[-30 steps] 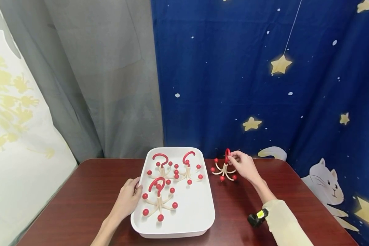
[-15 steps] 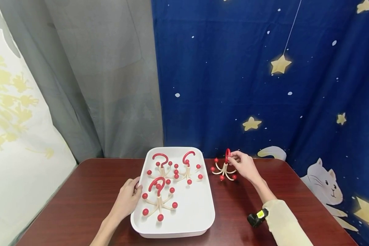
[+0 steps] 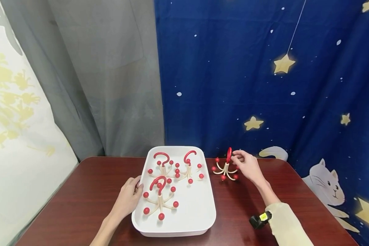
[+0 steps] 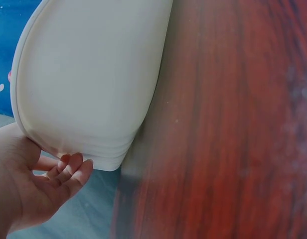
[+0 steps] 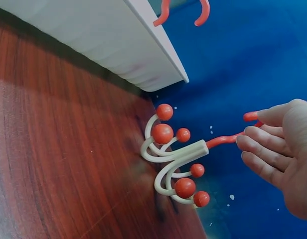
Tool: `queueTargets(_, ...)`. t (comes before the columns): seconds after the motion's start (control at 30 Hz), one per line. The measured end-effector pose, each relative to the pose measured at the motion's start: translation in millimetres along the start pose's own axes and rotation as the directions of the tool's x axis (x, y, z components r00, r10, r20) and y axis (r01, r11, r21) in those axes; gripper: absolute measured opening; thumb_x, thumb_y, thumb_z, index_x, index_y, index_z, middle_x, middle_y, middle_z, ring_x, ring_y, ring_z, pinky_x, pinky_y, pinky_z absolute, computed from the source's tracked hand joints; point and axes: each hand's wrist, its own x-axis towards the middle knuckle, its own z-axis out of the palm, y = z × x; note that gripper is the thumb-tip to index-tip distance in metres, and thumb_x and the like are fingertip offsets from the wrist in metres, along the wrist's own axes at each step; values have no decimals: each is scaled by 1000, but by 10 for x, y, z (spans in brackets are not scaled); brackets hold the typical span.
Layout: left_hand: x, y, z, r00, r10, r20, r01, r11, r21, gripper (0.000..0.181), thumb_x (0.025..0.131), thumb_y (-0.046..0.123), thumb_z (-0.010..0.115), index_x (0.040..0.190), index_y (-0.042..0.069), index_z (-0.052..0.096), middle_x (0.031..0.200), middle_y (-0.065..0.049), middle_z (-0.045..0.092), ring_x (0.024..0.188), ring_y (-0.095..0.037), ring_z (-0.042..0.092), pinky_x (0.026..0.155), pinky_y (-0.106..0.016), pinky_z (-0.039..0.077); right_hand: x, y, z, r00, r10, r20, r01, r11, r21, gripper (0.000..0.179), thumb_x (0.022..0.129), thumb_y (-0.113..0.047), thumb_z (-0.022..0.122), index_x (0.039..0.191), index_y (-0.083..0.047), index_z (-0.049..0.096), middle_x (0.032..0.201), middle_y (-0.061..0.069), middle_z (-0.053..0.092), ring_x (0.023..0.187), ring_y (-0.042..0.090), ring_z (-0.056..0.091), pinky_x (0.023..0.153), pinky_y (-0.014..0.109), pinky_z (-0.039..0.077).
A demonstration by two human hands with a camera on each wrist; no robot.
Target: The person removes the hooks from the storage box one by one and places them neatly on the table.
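Observation:
My left hand (image 3: pixel 127 199) grips the left side of a white tray (image 3: pixel 193 213); in the left wrist view its fingers (image 4: pixel 79 174) curl against the outer wall below the rim. Three claw massagers stand upright in the tray, such as the front one (image 3: pixel 160 201), each with pale curved legs, red ball tips and a red hook handle. A matching massager (image 3: pixel 226 167) stands on the table right of the tray. My right hand (image 3: pixel 248 168) is right beside its red hook (image 5: pixel 223 141), fingers loosely extended; in the right wrist view the thumb overlaps the hook's end.
The dark red wooden table (image 3: pixel 92 191) runs back to a grey curtain (image 3: pixel 126 102) and a blue star-patterned curtain (image 3: pixel 209 102). A black wrist device (image 3: pixel 259 220) sits by the right sleeve (image 3: pixel 284 222).
My right fingers have eased slightly to the right, off the red hook they pinched before. The massager still stands in the same spot. My left hand and the tray stay put.

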Motion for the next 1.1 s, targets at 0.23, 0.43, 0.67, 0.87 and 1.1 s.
queueTargets(0.23,3,0,3,1000,6,-1,-6,1000,1,41,97,2,60,134,-15,54,92,-10,54,78,-18,49,66,-26,45,2,-101,-67,998,-35,-58,35,999,2,29,98,-11,66,122,5,64,95,16,71,82,25,73,69,18,49)
queueTargets(0.43,2,-2,8,1000,16,-8,-16,1000,7,40,97,2,59,133,-16,54,93,-10,55,79,-18,50,66,-26,45,13,-230,-70,996,-57,-68,60,998,32,29,99,-11,65,123,5,64,97,14,70,80,17,72,72,16,50)
queueTargets(0.67,2,-5,3,1000,17,-9,-17,1000,9,40,97,2,60,133,-16,55,91,-9,54,79,-18,49,66,-26,45,49,-389,0,995,-74,-67,78,995,63,25,98,-11,66,121,-1,66,98,13,70,84,30,70,72,16,50)
queueTargets(0.87,-3,-5,-5,1000,-11,10,11,1000,3,43,98,3,60,135,-15,53,94,-11,55,78,-18,50,66,-25,46,84,-504,86,995,-87,-54,92,991,93,25,98,-13,67,121,-2,66,96,13,70,83,33,71,71,18,51)
queueTargets(1.1,-4,7,-4,1000,-17,14,17,1000,0,43,98,3,60,135,-16,52,94,-11,55,77,-18,50,65,-25,46,104,-596,196,995,-96,-35,100,989,111,25,98,-14,67,121,-3,66,97,11,70,82,29,71,71,19,52)
